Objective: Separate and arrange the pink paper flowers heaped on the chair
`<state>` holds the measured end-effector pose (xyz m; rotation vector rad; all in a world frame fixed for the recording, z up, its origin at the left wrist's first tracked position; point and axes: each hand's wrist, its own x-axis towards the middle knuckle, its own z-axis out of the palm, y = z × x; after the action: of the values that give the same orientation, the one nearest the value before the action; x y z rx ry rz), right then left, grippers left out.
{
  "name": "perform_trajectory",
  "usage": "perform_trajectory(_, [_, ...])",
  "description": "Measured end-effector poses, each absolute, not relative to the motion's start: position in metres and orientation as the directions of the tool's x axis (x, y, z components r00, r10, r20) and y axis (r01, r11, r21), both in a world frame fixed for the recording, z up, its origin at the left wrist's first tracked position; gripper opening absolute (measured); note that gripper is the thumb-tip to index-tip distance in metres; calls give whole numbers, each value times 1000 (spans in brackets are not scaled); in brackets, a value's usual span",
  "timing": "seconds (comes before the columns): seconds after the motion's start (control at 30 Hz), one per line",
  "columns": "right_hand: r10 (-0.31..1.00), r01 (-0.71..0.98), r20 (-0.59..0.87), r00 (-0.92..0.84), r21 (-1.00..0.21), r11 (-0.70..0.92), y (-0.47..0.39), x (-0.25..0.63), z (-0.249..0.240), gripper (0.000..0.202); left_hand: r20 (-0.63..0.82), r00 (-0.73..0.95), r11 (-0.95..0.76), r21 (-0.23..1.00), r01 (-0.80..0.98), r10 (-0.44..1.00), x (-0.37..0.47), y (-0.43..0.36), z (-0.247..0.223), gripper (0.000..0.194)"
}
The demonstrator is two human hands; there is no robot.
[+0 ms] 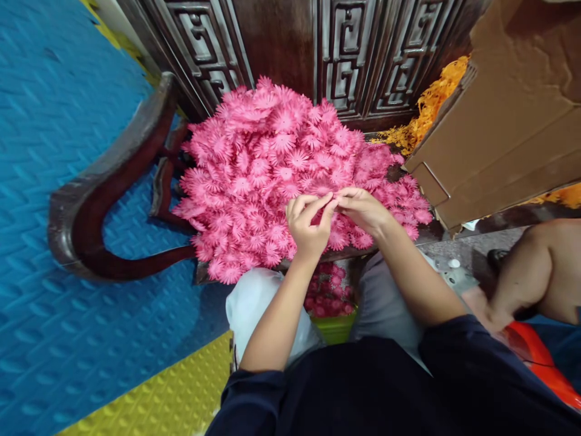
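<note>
A large heap of pink artificial flowers [272, 163] with thin pointed petals covers the dark wooden seat in front of me. My left hand [308, 221] and my right hand [361, 207] meet fingertip to fingertip over the heap's front right part. Both are closed in a pinch on a pink artificial flower [333, 198], which the fingers mostly hide. Between my knees, below the seat edge, stands a green basket [336, 330] with more pink flowers [330, 287] in it.
A curved wooden armrest [77, 224] borders the heap on the left. At right stands a cardboard box [503, 121], with orange artificial flowers [436, 103] behind it. A carved wooden backrest [276, 42] rises behind. Another person's leg [531, 266] is at far right. Blue mat [40, 109] covers the left floor.
</note>
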<state>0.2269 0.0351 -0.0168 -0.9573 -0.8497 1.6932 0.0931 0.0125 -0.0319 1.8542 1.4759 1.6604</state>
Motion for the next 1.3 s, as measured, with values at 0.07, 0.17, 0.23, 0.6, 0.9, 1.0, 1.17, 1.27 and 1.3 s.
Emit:
perform_trajectory(0.07, [949, -386, -199, -243, -878, -283, 34, 228, -17, 27, 585, -181, -448, 754, 481, 790, 94, 13, -34, 17])
perform_trajectory(0.17, [949, -365, -185, -256, -890, -272, 33, 227, -18, 27, 546, -213, -416, 792, 448, 810, 94, 15, -36, 14])
perform_trajectory(0.23, [957, -361, -182, -225, -897, -256, 33, 226, -19, 27, 532, -223, -408, 806, 429, 817, 93, 18, -38, 13])
perform_trajectory(0.6, [992, -365, -122, 5, -924, -112, 29, 212, -27, 22, 454, -192, -415, 885, 211, 870, 88, 26, -43, 11])
perform_trajectory(0.9, [991, -363, -126, 50, -927, -99, 26, 208, -22, 25, 352, -122, -362, 929, -71, 928, 87, 28, -44, 24])
perform_trajectory(1.0, [993, -373, -107, 47, -924, -82, 26, 209, -21, 25, 352, -107, -359, 932, -57, 930, 85, 29, -44, 25])
perform_trajectory(1.17, [997, -338, -72, 22, -939, -60, 24, 207, -21, 22, 494, -123, -447, 849, 282, 860, 81, 30, -38, 22])
perform_trajectory(1.27, [996, -342, -75, 42, -938, -57, 22, 203, -22, 23, 562, -139, -475, 787, 393, 815, 80, 30, -37, 14])
perform_trajectory(1.3, [995, -352, -87, 47, -934, -65, 21, 201, -22, 24, 574, -148, -481, 779, 402, 806, 80, 31, -37, 11])
